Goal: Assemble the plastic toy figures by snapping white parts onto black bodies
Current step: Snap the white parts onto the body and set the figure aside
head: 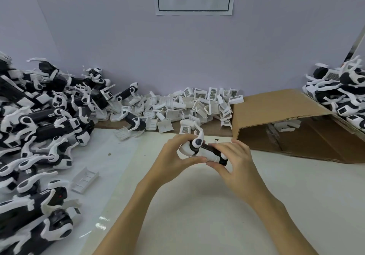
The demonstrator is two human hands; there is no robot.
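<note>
Nearest, two forearms reach in over the table (197, 205) and meet at its middle. The left hand (173, 156) curls round the left end of the figure (203, 152), thumb under, fingers over the white cap. The right hand (233, 159) grips the right end, fingers wrapped over the black body and a white piece there. The figure is held just above the table between the two hands. Its long axis runs left to right, dropping slightly toward the right hand. A white curved limb sticks up from the pivot near the left fingers. Both hands are equally close, each on its own end, so a snap would likely come from squeezing the ends along that axis. Whether the white part under the right fingers is fully seated I cannot tell; the fingers cover the seam.

A lone white part (85, 179) lies to the left, beside a pile of figures (39, 126). Further back, loose white parts (187, 106) are heaped against the wall. To the right lies a cardboard box (286, 120), with more figures (343, 92) stacked beyond it.
</note>
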